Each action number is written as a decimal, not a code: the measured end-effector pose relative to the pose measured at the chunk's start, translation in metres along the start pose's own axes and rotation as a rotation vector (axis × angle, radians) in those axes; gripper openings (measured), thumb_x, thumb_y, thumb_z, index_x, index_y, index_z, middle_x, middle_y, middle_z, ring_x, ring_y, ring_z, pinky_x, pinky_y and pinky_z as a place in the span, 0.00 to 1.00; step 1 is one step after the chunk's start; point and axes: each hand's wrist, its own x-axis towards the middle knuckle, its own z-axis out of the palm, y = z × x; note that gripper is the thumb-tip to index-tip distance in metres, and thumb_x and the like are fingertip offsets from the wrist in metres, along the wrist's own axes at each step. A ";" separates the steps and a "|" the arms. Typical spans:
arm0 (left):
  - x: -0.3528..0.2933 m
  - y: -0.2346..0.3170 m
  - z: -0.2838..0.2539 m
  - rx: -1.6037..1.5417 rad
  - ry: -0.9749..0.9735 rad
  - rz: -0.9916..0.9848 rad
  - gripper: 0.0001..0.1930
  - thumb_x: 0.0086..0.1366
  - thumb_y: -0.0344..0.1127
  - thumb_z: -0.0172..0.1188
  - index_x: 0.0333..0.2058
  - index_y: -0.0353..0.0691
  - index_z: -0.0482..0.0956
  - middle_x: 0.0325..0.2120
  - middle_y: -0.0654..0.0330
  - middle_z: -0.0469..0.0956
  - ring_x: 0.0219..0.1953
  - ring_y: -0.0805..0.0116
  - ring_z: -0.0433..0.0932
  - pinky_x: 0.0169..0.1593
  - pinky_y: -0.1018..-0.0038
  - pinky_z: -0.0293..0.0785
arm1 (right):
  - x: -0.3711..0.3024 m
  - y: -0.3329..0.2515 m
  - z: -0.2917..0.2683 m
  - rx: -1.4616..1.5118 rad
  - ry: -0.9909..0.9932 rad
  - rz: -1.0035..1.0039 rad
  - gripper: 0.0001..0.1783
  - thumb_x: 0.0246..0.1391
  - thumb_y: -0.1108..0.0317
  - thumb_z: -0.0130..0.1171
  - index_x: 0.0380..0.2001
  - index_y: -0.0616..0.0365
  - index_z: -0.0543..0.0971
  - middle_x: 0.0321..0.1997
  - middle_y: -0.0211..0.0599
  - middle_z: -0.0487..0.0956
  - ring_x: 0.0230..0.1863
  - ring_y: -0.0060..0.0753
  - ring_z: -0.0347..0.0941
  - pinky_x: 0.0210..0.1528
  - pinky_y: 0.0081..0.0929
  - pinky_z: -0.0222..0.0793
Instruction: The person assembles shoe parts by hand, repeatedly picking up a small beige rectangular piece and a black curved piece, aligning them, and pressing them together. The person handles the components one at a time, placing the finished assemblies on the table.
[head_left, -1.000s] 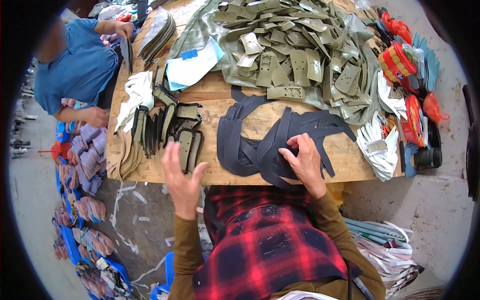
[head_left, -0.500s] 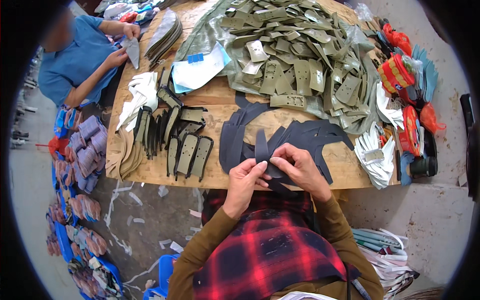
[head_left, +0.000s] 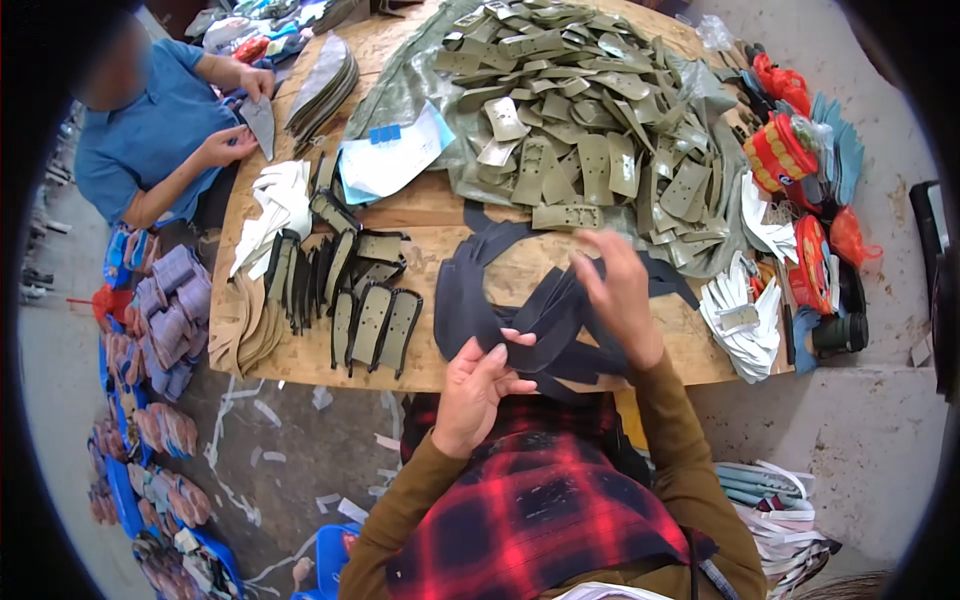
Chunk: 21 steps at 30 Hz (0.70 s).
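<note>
My left hand [head_left: 478, 395] pinches the end of a dark grey curved fabric strip [head_left: 545, 350] near the table's front edge. Somewhat blurred by motion, my right hand [head_left: 618, 295] is raised above more dark strips [head_left: 465, 295], its fingers apart and nothing visible between them. Just beyond its fingertips lies an olive plate with holes [head_left: 566, 217], at the near edge of a big heap of similar olive plates [head_left: 590, 110]. Left of the strips, several olive plates with black edging [head_left: 372, 315] lie in a group.
White glove-like pieces [head_left: 275, 215] and tan cut pieces [head_left: 245, 325] lie at the left, more white pieces [head_left: 742, 320] at the right. A paper sheet [head_left: 395, 160] rests on the table. A co-worker in blue [head_left: 150, 130] handles a grey piece across the left corner.
My right hand has let go of the dark strip and moved up and away toward the olive plates. My left hand keeps its hold, slightly lower than before.
</note>
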 end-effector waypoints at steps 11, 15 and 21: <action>-0.015 0.016 -0.010 -0.308 0.024 -0.058 0.15 0.73 0.30 0.43 0.53 0.32 0.69 0.55 0.45 0.72 0.61 0.57 0.70 0.65 0.61 0.69 | 0.052 0.061 0.006 -0.482 -0.311 -0.424 0.20 0.46 0.65 0.61 0.43 0.61 0.73 0.39 0.38 0.71 0.43 0.39 0.70 0.44 0.33 0.68; -0.007 0.011 -0.017 -0.448 -0.004 -0.078 0.14 0.74 0.35 0.45 0.51 0.33 0.71 0.56 0.44 0.72 0.61 0.56 0.70 0.64 0.62 0.71 | 0.037 0.070 0.003 -0.380 -0.185 -0.369 0.22 0.49 0.66 0.59 0.48 0.62 0.73 0.45 0.41 0.74 0.47 0.41 0.72 0.47 0.35 0.69; -0.001 0.011 -0.014 -0.444 -0.039 -0.060 0.15 0.74 0.40 0.47 0.50 0.36 0.72 0.54 0.47 0.74 0.61 0.56 0.70 0.63 0.62 0.72 | 0.030 0.071 0.000 -0.338 -0.127 -0.222 0.20 0.53 0.69 0.55 0.51 0.62 0.73 0.47 0.45 0.75 0.49 0.48 0.72 0.51 0.41 0.69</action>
